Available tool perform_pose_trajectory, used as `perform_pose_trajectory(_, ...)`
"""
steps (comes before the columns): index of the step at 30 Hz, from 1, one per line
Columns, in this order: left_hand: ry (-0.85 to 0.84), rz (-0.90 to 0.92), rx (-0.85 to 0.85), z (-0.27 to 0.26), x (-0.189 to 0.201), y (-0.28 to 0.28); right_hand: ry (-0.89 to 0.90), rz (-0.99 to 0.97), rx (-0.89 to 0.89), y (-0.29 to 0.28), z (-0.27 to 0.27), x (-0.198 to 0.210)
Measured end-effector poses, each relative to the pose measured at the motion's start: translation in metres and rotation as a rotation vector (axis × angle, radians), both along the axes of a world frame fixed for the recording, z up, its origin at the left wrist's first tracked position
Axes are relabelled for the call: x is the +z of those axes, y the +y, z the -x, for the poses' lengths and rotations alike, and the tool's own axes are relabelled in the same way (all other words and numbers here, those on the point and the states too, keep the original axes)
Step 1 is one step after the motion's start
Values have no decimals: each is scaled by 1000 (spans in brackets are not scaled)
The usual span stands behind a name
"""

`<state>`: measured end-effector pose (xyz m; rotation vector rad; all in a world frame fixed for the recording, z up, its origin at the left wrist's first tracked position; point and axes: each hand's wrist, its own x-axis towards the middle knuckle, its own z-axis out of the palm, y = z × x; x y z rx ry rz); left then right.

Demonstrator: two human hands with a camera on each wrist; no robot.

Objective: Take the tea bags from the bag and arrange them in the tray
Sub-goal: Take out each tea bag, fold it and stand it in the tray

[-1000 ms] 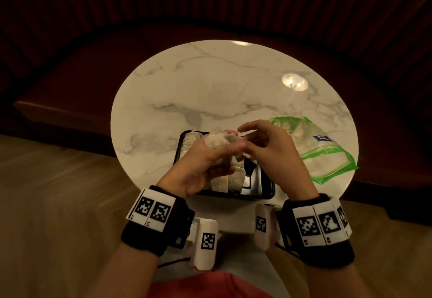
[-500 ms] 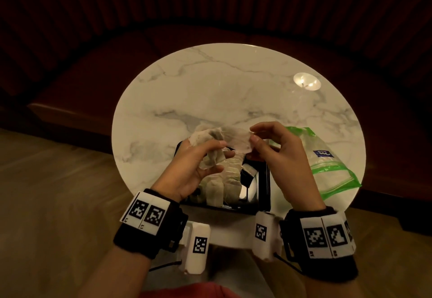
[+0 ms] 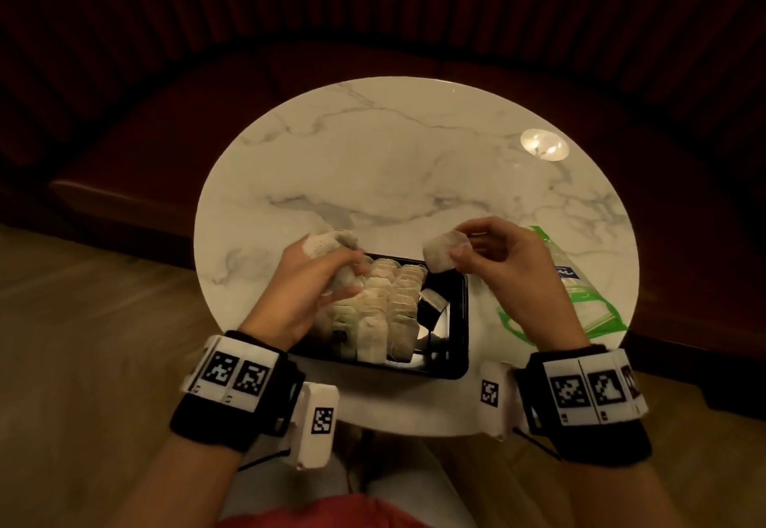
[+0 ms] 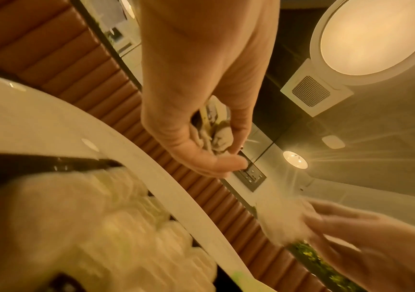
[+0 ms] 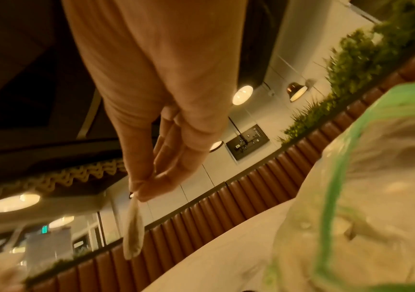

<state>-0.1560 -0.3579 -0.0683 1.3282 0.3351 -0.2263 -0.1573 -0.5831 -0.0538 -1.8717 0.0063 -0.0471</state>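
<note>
Left hand (image 3: 306, 287): over the tray's far left corner, fingers curled round a bunch of tea bags (image 3: 327, 243).
Right hand (image 3: 503, 262): raised over the tray's far right corner, thumb and fingertips pinching one tea bag (image 3: 441, 254) by its top edge.
Tray (image 3: 456, 320): black, near edge of the table (image 3: 393, 162); rows of standing bags (image 3: 385, 312) fill its left and middle, right strip bare.
Bag (image 3: 580, 303): clear with green seal, lying right of the tray, behind the right wrist.
Head view only: tray layout, both wrists side by side.
Left wrist view only: the bunch wedged between thumb and fingers (image 4: 216, 134).
Right wrist view only: the single bag hanging edge-on (image 5: 133, 231); bag's green rim close and blurred.
</note>
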Motion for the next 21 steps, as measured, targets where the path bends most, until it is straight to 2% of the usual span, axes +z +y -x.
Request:
perform_pose_trajectory(3,11,-119,67,0,-10,26,21,225,18,-13,-1,-14)
perform_pose_trajectory(6,22,-212,121,3,-18,47,35,347,41,-14,2,-23)
perform_pose_trajectory(11,14,-396,116,7,-35,66,12,586,36,0,-1,-34)
perform_pose_trajectory(16,-10,-581,20,9,-51,73,20,654,47,10,0,-33)
perform_pose_trajectory(21,-53,-657,-76,11,-59,75,64,686,151,9,14,-24)
